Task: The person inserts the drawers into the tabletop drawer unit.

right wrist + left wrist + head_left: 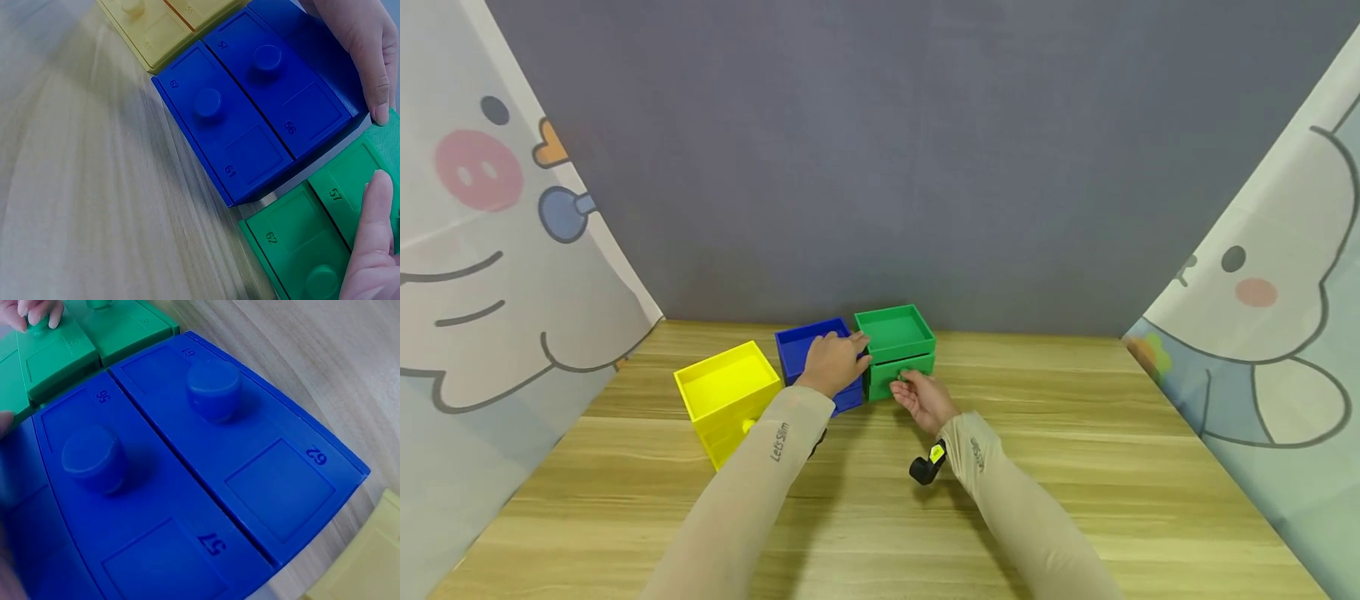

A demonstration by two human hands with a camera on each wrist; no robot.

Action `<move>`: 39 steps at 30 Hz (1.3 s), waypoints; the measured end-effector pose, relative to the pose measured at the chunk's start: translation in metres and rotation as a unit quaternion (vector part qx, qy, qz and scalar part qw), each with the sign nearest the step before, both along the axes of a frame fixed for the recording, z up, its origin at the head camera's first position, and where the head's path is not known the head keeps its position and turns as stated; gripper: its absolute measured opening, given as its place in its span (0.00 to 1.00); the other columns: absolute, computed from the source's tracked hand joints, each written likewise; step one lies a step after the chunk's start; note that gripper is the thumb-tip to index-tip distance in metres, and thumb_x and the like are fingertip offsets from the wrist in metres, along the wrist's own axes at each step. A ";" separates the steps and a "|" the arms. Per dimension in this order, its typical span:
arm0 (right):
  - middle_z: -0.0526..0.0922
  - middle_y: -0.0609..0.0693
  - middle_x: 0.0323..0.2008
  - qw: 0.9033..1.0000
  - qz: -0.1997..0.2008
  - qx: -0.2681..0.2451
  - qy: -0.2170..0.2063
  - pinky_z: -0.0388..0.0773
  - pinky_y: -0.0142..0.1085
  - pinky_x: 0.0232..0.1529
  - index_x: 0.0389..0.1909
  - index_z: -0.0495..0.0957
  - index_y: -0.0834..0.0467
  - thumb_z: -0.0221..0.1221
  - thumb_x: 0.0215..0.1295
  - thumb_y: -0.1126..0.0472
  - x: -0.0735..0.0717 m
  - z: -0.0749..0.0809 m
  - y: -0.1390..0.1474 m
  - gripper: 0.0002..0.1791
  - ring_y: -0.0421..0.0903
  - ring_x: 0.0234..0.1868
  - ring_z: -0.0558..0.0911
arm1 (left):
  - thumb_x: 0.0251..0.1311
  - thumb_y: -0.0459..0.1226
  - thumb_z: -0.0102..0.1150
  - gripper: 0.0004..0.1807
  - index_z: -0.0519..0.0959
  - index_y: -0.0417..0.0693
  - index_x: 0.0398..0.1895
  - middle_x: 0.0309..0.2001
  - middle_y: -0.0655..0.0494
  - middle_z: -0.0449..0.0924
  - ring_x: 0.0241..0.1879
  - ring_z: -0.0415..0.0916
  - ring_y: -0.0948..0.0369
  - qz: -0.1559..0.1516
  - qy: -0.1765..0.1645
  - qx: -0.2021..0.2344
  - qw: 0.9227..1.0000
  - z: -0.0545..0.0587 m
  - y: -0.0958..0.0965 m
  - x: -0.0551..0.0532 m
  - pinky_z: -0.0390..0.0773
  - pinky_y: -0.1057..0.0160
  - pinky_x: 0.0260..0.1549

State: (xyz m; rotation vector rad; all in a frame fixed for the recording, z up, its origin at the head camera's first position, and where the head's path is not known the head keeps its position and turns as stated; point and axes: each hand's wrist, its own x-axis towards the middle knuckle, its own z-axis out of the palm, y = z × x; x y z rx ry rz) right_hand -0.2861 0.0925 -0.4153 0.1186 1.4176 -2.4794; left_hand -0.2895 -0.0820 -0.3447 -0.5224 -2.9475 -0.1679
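A green two-drawer box (902, 348) with a shallow open top stands at the back. My right hand (925, 402) is at its front, fingertips pinching the round knob (37, 325) of the upper drawer (59, 359). A thin dark gap runs above that drawer front in the head view. My left hand (832, 364) reaches over the blue two-drawer box (848, 398), its fingers at the green box's left edge. Both blue drawers show round knobs and embossed numbers in the left wrist view. Part of the blue box is hidden under my left hand and sleeve.
To the left, a yellow box (730, 379) of the same kind stands apart at an angle, its front partly behind my left sleeve. All three boxes stand on a wood-grain table (1075, 467). A grey cloth wall (880, 167) rises close behind them.
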 end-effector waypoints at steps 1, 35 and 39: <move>0.82 0.48 0.20 1.000 0.000 0.000 0.000 0.77 0.24 0.27 0.33 0.71 0.65 0.45 0.72 0.67 0.000 0.000 0.000 0.09 0.36 0.20 0.81 | 0.68 0.48 0.53 0.25 0.71 0.51 0.66 0.66 0.56 0.68 0.57 0.71 0.45 0.001 -0.001 -0.001 1.000 0.000 0.000 0.000 0.64 0.46 0.60; 0.83 0.55 0.34 0.956 0.052 0.264 0.118 0.80 0.32 0.38 0.63 0.61 0.74 0.47 0.75 0.54 0.040 0.020 0.106 0.28 0.39 0.33 0.83 | 0.67 0.55 0.49 0.29 0.68 0.55 0.68 0.69 0.52 0.62 0.64 0.62 0.42 0.002 -0.026 0.003 1.000 0.032 0.007 0.026 0.62 0.42 0.59; 0.78 0.67 0.49 0.878 0.034 0.427 0.214 0.79 0.44 0.45 0.71 0.52 0.70 0.47 0.75 0.52 0.061 0.042 0.149 0.34 0.53 0.46 0.82 | 0.66 0.52 0.53 0.27 0.75 0.48 0.63 0.66 0.46 0.67 0.56 0.69 0.40 -0.030 0.075 0.044 0.996 0.053 -0.030 0.060 0.70 0.43 0.51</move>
